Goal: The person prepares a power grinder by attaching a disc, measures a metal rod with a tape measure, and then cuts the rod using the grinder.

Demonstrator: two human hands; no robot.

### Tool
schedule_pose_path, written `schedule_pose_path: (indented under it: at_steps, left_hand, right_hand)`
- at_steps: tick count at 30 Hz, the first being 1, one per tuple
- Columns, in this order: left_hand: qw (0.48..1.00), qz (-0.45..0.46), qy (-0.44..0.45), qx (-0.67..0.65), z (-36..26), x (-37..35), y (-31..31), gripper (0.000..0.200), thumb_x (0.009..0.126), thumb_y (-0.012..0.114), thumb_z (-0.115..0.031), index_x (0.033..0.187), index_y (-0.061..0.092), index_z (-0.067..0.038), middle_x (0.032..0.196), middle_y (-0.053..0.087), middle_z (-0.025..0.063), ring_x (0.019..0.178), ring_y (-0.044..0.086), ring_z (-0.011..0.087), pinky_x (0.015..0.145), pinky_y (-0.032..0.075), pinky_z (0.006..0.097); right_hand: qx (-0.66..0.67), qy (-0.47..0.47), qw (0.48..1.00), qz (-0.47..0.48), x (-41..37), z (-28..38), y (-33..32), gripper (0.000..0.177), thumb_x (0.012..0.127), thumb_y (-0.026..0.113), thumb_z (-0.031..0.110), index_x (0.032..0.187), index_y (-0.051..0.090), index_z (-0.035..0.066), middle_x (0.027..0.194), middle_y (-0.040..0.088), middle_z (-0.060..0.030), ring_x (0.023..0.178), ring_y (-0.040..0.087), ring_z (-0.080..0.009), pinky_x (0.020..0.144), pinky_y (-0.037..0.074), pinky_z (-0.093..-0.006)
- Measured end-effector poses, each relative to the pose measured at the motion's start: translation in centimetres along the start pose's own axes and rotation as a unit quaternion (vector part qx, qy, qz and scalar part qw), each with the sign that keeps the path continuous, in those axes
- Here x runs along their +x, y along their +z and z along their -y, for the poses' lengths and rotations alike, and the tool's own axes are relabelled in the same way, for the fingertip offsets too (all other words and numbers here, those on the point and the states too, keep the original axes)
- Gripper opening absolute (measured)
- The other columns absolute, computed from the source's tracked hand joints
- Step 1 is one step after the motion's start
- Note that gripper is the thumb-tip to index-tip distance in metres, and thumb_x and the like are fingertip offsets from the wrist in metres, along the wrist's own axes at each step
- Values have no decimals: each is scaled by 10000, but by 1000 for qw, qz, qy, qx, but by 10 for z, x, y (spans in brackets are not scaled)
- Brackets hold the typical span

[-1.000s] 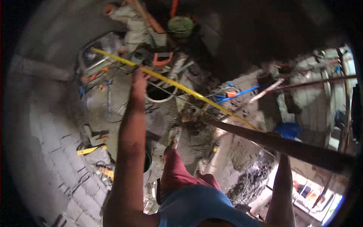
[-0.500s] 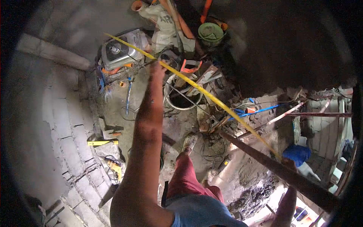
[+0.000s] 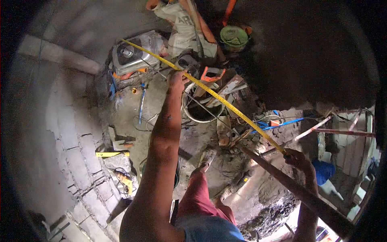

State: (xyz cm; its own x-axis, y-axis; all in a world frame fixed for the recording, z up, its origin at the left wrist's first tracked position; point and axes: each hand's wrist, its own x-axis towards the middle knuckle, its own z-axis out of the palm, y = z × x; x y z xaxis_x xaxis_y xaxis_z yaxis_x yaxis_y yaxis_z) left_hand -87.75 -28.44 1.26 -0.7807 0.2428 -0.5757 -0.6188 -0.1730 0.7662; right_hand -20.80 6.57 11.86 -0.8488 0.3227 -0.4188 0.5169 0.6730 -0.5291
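Note:
A yellow tape measure blade (image 3: 225, 103) stretches diagonally from the upper left down to the right. My left hand (image 3: 177, 79) is closed on the blade partway along, its fingers pinched at the edge. Beyond it, the free end reaches over the stainless steel sink (image 3: 135, 52). At the blade's lower right end, my right hand (image 3: 297, 159) is closed around the tape; any case is hidden in the palm. A dark thick pole (image 3: 282, 177) runs just beneath my right forearm. Under the blade are a bucket (image 3: 201, 115) and a handsaw with an orange handle (image 3: 213, 75).
Orange pipes (image 3: 201, 24), a white sack (image 3: 183, 28) and a green bucket (image 3: 234, 37) stand at the back. On the left lie a yellow spirit level (image 3: 112, 154), a yellow power drill (image 3: 125, 182) and a trowel (image 3: 120, 144). Rubble and blue pipes (image 3: 278, 125) are at right.
My right hand has moved up and left with its end of the tape, out from beside the pole. My left hand stays on the blade. The whole view has shifted slightly.

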Motion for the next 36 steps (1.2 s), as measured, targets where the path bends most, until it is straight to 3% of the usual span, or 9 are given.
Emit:
schedule_pose_path:
  at_steps: [5, 7, 12, 15, 27, 29, 33, 35, 36]
  left_hand:
    - [999, 23, 37, -2, -14, 11, -30, 271, 952, 635, -234, 1090, 637, -1, 1057, 695, 170, 915, 705, 322, 793, 613, 423]
    - [998, -4, 29, 57, -18, 19, -39, 293, 957, 627, -238, 1129, 638, -1, 1063, 694, 177, 949, 699, 328, 815, 610, 440]
    - [999, 6, 25, 36, -9, 34, -54, 320, 960, 617, -236, 1179, 633, -3, 1097, 684, 161, 990, 689, 333, 851, 599, 466]
    - [995, 54, 69, 50, 0, 41, -64, 312, 963, 607, -232, 1172, 631, -3, 1106, 678, 153, 986, 692, 331, 852, 597, 472]
    - [999, 23, -14, 29, 7, 36, -69, 243, 925, 645, -149, 1121, 614, -7, 1074, 677, 135, 933, 699, 322, 856, 592, 513]
    - [999, 29, -29, 33, 1, 24, -61, 368, 973, 626, -194, 1273, 578, 13, 1196, 655, 153, 1128, 651, 332, 943, 577, 440]
    - [999, -2, -24, 44, 3, 24, -64, 394, 972, 623, -161, 1310, 556, 31, 1194, 651, 165, 1141, 645, 337, 952, 576, 442]
    - [976, 100, 73, 182, 22, 48, -90, 400, 966, 635, -160, 1299, 557, 48, 1200, 649, 163, 1126, 651, 335, 927, 587, 443]
    - [975, 100, 73, 182, 14, 40, -84, 400, 966, 635, -160, 1299, 557, 48, 1200, 649, 163, 1126, 651, 335, 927, 587, 443]
  right_hand:
    - [6, -4, 1000, 13, 24, 7, 23, 394, 879, 703, 67, 1262, 613, 37, 1107, 691, -118, 1005, 636, -182, 895, 514, -351]
    - [7, -5, 1000, 15, 30, 4, 29, 394, 879, 703, 68, 1262, 613, 38, 1108, 691, -119, 1005, 636, -182, 895, 515, -351]
    - [11, -5, 1000, 23, 44, 6, 42, 395, 880, 703, 70, 1263, 612, 38, 1111, 690, -121, 1006, 637, -183, 895, 515, -352]
    - [14, -6, 1000, 24, 49, 4, 51, 396, 880, 704, 72, 1263, 612, 38, 1112, 690, -122, 1006, 638, -184, 895, 516, -353]
    - [18, -18, 999, 43, 73, 20, 79, 399, 880, 705, 78, 1266, 611, 39, 1119, 689, -127, 1007, 640, -186, 894, 517, -355]
    - [17, -20, 999, 46, 75, 17, 83, 399, 880, 705, 78, 1266, 611, 39, 1120, 688, -127, 1008, 640, -186, 894, 518, -355]
    - [17, -26, 998, 49, 85, 22, 89, 400, 880, 706, 80, 1267, 610, 40, 1122, 688, -129, 1008, 641, -187, 894, 518, -356]
    - [19, -28, 998, 50, 90, 33, 90, 400, 880, 706, 81, 1267, 610, 40, 1123, 688, -130, 1008, 641, -187, 894, 518, -356]
    - [20, -29, 998, 51, 91, 30, 95, 401, 880, 706, 82, 1267, 610, 40, 1123, 688, -130, 1008, 642, -187, 894, 519, -356]
